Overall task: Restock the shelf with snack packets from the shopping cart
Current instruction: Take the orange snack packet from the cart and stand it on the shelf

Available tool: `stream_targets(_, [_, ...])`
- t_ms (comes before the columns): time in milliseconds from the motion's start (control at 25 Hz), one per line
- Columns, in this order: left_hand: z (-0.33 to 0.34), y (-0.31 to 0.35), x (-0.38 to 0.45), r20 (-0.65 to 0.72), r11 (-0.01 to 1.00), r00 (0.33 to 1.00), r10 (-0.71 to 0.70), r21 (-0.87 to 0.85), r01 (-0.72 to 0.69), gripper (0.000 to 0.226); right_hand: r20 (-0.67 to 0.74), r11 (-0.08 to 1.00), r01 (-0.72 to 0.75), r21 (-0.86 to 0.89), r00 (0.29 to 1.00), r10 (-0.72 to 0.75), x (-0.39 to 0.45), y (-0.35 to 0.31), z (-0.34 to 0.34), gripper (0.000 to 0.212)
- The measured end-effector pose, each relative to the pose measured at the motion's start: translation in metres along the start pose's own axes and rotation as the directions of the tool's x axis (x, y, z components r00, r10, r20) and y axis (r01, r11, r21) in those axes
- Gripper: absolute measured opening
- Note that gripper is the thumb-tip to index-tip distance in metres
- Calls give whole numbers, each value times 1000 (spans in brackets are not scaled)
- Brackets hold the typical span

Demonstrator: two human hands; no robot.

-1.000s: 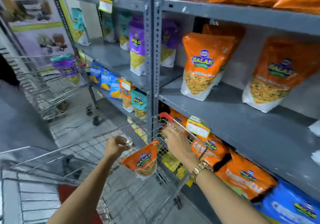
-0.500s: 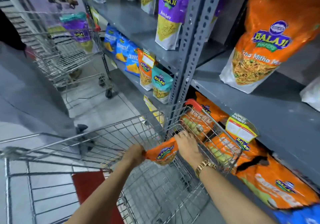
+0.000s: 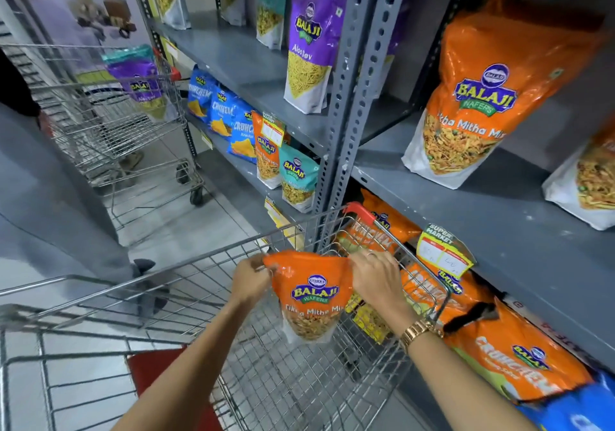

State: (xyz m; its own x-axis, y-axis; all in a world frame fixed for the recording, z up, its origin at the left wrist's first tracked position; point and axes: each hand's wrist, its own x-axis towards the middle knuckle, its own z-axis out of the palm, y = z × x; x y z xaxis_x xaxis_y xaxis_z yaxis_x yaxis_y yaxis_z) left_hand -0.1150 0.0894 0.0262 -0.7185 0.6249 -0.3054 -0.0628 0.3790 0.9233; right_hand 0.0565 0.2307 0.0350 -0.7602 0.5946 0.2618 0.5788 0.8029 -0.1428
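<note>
An orange Balaji snack packet (image 3: 311,297) hangs upright over the wire shopping cart (image 3: 206,300). My left hand (image 3: 250,280) grips its top left corner and my right hand (image 3: 376,279) grips its top right corner. The grey metal shelf (image 3: 482,231) stands to the right, with a large orange packet (image 3: 482,97) of the same kind standing on it and a second one (image 3: 589,177) at the right edge. Below that shelf lie orange Crunchem packets (image 3: 506,354).
A grey shelf upright (image 3: 352,97) rises just beyond the cart's front. A purple packet (image 3: 309,47), blue packets (image 3: 226,114) and a teal packet (image 3: 296,177) fill the left bay. A second cart (image 3: 109,124) holding packets stands further along the aisle, beside a person's legs (image 3: 66,204).
My hands lifted the orange packet up out of the cart, and it now hangs face-on from both top corners. My view tipped down and moved closer to the shelf.
</note>
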Motion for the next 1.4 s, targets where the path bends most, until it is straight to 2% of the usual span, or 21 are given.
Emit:
stream_targets(80, [7, 25, 3, -13, 978, 1000, 15, -206, -17, 10, -215, 998, 30, 46, 976, -20, 4, 0, -32, 11])
stream_targets(200, [22, 78, 1, -6, 916, 991, 133, -381, -125, 16, -447, 994, 44, 95, 895, 3, 3, 6, -83, 21])
stream_targets(360, [53, 155, -12, -18, 823, 948, 317, -492, -284, 20, -685, 993, 17, 120, 725, 70, 4, 30, -148, 15])
stream_targets(480, [88, 210, -20, 11, 756, 918, 398, -571, -320, 22, -798, 975, 37, 219, 582, 157, 6, 61, -198, 5])
stream_targets(600, [134, 256, -31, 52, 712, 902, 429, -633, -302, 23, -824, 961, 35, 275, 523, 217, 3, 98, -238, 5])
stream_targets(840, [225, 309, -46, 170, 744, 886, 430, -622, -242, 10, -891, 986, -42, 164, 422, 166, -21, 168, -280, 5])
stream_targets(960, [260, 328, -49, 166, 752, 879, 447, -601, -269, 10, -916, 986, -51, 157, 366, 165, -28, 194, -301, 5])
stream_targets(1120, [301, 347, -55, 149, 761, 878, 455, -578, -296, 14, -914, 986, -93, 140, 370, 165, -34, 226, -317, 6])
stream_targets(1320, [353, 342, -52, 200, 781, 908, 368, -596, -185, 6, -845, 949, -236, 210, 445, 297, -42, 264, -309, 5])
stream_targets(1400, [367, 337, -49, 257, 803, 891, 374, -571, -172, 8, -839, 916, -307, 259, 398, 370, -44, 277, -303, 8])
